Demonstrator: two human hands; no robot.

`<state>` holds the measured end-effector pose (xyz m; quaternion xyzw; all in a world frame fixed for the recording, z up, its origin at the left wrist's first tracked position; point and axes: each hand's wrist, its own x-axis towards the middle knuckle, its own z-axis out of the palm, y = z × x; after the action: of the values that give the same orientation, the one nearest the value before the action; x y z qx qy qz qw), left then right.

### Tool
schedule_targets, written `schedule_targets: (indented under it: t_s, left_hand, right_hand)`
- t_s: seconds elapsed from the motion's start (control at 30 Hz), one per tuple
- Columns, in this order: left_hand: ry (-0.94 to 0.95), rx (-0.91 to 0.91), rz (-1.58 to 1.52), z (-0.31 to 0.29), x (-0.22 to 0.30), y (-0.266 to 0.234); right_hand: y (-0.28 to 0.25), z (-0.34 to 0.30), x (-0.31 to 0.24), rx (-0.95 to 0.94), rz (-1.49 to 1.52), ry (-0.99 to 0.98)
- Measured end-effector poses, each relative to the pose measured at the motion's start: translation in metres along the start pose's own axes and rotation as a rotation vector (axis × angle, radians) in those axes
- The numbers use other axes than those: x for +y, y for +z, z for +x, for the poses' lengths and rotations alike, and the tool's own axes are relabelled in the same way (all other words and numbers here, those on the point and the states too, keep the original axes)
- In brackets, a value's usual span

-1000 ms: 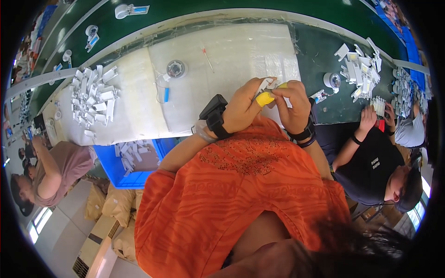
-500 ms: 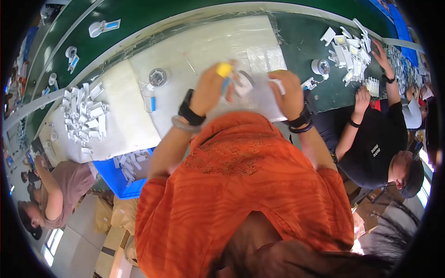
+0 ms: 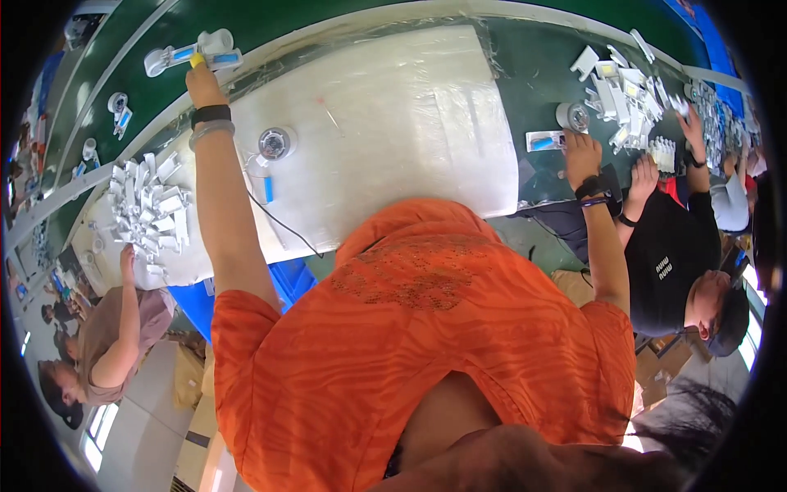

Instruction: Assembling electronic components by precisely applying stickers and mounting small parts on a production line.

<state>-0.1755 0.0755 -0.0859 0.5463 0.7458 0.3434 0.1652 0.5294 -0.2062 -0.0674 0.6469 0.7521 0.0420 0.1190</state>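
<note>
Far to the left, my left hand (image 3: pixel 202 85) is stretched over the green surface, a yellow cover on one fingertip. Its fingers pinch the end of a white round-headed device with a blue cell (image 3: pixel 216 44). A similar white device (image 3: pixel 160 63) lies against it on the left. At the right, my right hand (image 3: pixel 584 157) grips the end of a white housing with a blue cell (image 3: pixel 543 142); the fingertips are partly hidden. Just beyond it stands a round white unit (image 3: pixel 573 117). Another round unit (image 3: pixel 276 144), wired to a blue cell (image 3: pixel 268 189), rests on the white mat.
White parts are heaped at left (image 3: pixel 152 205) and right (image 3: pixel 620 97). A white mat (image 3: pixel 393 107) covers the table before me. A blue bin (image 3: pixel 293 280) stands below its edge. Co-workers sit at left (image 3: pixel 131 336) and right (image 3: pixel 668 262), the right one's hands close to mine.
My hands have parted from the middle of the mat. The left carried the white device to the far-left green surface; the right moved right to the housing beside the round unit.
</note>
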Motion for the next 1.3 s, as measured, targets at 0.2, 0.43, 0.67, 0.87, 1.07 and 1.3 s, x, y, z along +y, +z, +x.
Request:
schedule_targets:
  t_s: [0.2, 0.43, 0.67, 0.87, 1.07, 1.3]
  left_hand:
    - [0.725, 0.091, 0.397, -0.107, 0.047, 0.028]
    - [0.566, -0.814, -0.467, -0.285, 0.214, 0.043]
    - [0.737, -1.142, -0.373, -0.302, 0.234, 0.047]
    - [0.545, -1.323, -0.25, -0.281, 0.221, 0.026]
    - [0.098, -1.278, -0.326, -0.29, 0.223, -0.003]
    - [-0.261, -1.287, -0.788, -0.293, 0.221, -0.01]
  right_hand:
    - [-0.017, 0.007, -0.023, 0.155, 0.107, -0.067]
    - [-0.127, 0.023, -0.124, 0.133, 0.812, -0.127]
    - [-0.187, 0.018, -0.176, 0.121, 0.926, -0.41]
    - [-0.197, 0.016, -0.194, -0.077, 1.113, -0.093]
    - [-0.168, 0.023, -0.21, 0.141, 0.751, -0.247]
    - [-0.168, 0.017, -0.216, -0.017, 1.27, 0.136]
